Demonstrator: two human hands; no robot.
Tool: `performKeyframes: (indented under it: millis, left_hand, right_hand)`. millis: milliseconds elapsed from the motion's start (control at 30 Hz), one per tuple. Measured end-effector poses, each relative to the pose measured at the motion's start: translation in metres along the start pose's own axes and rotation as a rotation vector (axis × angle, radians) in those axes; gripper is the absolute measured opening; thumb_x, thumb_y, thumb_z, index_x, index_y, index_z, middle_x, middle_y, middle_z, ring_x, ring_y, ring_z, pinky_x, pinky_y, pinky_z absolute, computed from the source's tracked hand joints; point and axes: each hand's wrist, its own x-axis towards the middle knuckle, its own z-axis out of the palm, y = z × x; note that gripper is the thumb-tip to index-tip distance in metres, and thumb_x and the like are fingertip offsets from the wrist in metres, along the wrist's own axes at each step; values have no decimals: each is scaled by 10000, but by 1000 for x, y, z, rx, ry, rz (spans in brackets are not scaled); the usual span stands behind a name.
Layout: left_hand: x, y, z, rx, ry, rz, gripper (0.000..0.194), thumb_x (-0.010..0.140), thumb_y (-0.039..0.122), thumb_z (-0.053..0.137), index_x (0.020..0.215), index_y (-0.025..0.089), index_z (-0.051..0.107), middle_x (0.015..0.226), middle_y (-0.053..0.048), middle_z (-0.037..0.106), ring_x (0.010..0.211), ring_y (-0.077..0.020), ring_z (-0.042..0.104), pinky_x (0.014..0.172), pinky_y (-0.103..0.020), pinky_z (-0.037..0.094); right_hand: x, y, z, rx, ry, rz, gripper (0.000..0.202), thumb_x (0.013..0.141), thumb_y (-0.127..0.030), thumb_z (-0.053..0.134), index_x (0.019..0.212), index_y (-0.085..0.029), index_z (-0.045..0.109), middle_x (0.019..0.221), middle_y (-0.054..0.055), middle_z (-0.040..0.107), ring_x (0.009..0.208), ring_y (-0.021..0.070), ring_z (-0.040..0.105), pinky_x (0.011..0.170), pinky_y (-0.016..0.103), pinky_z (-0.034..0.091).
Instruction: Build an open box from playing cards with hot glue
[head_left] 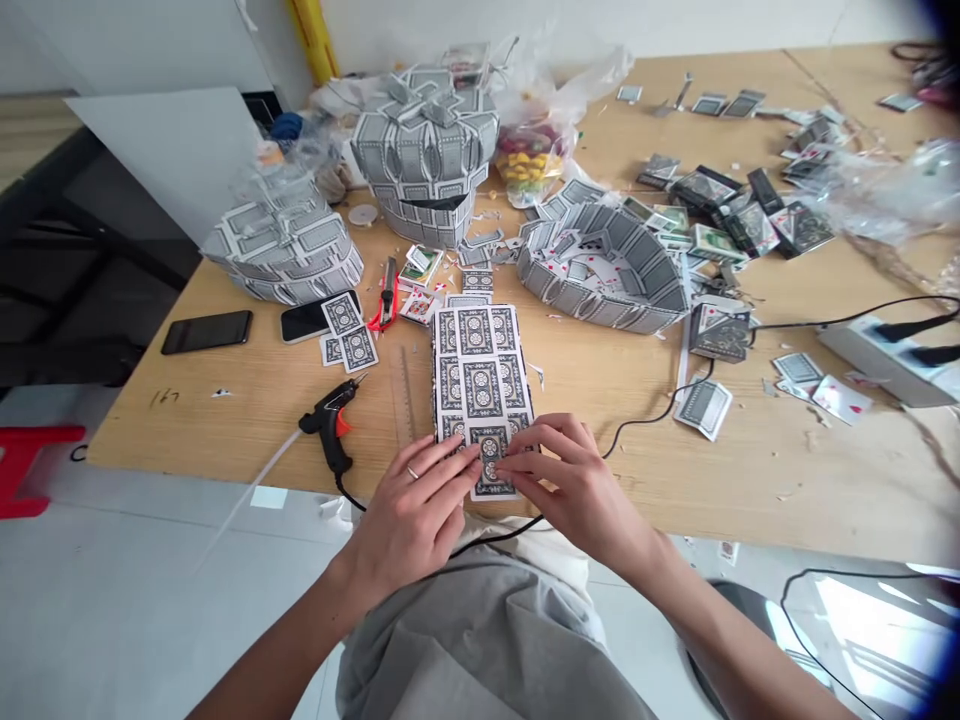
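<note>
A panel of overlapping playing cards [480, 375], black-and-white backs up, lies lengthwise before me on the table. At its near end one playing card [493, 485] sticks out past the others toward me. My left hand [424, 500], with a ring on one finger, rests its extended fingers flat across the panel's left side, tips at that card. From the right, my right hand [574, 480] has its fingers bent and its thumb and fingertips drawn together at the card's right edge. The palms of both hands are hidden.
A black glue gun [328, 425] lies left, beside a clear ruler [403, 395]. Beyond are a red cutter [386, 295], phones [206, 332], lidded card boxes [427, 140] and an open card box [600, 285]. A black cable [660, 415] and power strip [892, 355] lie right.
</note>
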Motion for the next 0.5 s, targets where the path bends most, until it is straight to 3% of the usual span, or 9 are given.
performKeyframes:
  millis: [300, 400, 500]
  left_hand:
    - [1, 3, 4, -21, 24, -19, 455, 1006, 88, 595, 1436, 196, 696, 1475, -104, 744, 1453, -290, 642, 1231, -528, 525]
    - [4, 0, -9, -73, 29, -8, 411, 1022, 120, 602, 1412, 195, 708, 1437, -103, 766, 1400, -269, 681, 1222, -486, 533]
    - [19, -26, -35, -77, 137, -46, 318, 1045, 134, 575, 1298, 214, 749, 1280, -79, 828, 1229, -224, 759, 1154, -406, 561]
  right_hand:
    - [6, -5, 6, -28, -17, -29, 95, 1047, -198, 729, 1032, -253, 805, 1079, 80, 788, 1045, 273, 627, 890, 474, 571]
    - [6, -6, 6, -29, -12, -34, 78, 1053, -213, 728, 1040, -249, 796, 1067, 73, 797, 1031, 267, 638, 888, 474, 562]
    - [1, -12, 3, -29, 4, -22, 80, 1061, -203, 717, 1080, -245, 783, 1073, 68, 805, 1029, 262, 659, 902, 479, 552]
